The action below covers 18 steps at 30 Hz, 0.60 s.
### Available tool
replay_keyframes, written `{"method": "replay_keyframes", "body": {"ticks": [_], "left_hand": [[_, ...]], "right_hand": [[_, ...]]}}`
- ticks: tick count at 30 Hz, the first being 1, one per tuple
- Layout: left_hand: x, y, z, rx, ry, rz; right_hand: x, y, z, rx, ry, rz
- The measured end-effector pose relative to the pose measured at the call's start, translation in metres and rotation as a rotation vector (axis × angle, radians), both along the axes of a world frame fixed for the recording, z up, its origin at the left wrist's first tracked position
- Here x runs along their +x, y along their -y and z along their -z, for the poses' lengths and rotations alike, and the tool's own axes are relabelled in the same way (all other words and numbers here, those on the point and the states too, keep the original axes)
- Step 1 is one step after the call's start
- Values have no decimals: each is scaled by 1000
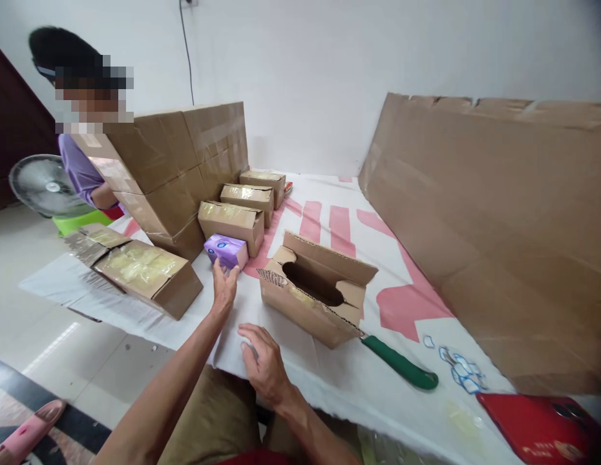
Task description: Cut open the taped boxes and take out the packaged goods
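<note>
A small purple soft pack, which looks like tissues [225,250], lies on the cloth-covered table. At its near side is my left hand [225,287], its thumb and fingers apart and the fingertips at the pack; firm contact is hard to make out. My right hand [267,363] hovers by the table's near edge with loosely bent fingers and nothing in it. To its upper right stands a cardboard box [300,313] with raised flaps and a dark opening on top. A green-handled knife [402,363] lies beside that box, its blade mostly hidden.
Taped cartons [232,223] line up behind the pack, beside a stacked wall of boxes [169,155]. Another taped carton [150,271] lies at left. A large cardboard sheet [489,232], clear-and-blue scraps [460,368] and a red phone [537,426] are at right. A person [80,158] is beyond the boxes.
</note>
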<state>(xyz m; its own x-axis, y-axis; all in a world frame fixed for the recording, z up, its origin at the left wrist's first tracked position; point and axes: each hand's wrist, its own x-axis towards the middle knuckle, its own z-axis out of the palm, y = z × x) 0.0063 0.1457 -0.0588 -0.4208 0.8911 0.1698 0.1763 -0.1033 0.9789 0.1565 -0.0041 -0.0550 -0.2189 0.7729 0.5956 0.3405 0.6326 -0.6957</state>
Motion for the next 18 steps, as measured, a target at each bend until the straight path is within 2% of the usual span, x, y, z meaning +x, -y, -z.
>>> {"method": "replay_keyframes", "body": {"ticks": [2, 4, 6, 7, 8, 9, 10, 12, 15, 18], "left_hand": [[-1, 24, -2, -23, -3, 55], [2, 44, -6, -22, -18, 137], [9, 57, -11, -1, -28, 214], [15, 60, -14, 12, -30, 247], [21, 61, -17, 24, -30, 280], [28, 61, -21, 34, -28, 317], [35, 60, -25, 43, -22, 358], [50, 56, -31, 54, 4, 441], [66, 51, -39, 61, 42, 487], [69, 52, -44, 56, 38, 447]], "right_hand": [[29, 29, -23, 107, 1, -22], [70, 54, -43, 208, 39, 57], [117, 64, -57, 225, 105, 223], [139, 63, -61, 272, 96, 361], [160, 58, -63, 241, 94, 467], [177, 49, -63, 172, 124, 511], [192, 37, -61, 97, 149, 517], [211, 10, -53, -66, 193, 430], [220, -28, -40, -248, 193, 266], [213, -51, -35, -282, 111, 204]]}}
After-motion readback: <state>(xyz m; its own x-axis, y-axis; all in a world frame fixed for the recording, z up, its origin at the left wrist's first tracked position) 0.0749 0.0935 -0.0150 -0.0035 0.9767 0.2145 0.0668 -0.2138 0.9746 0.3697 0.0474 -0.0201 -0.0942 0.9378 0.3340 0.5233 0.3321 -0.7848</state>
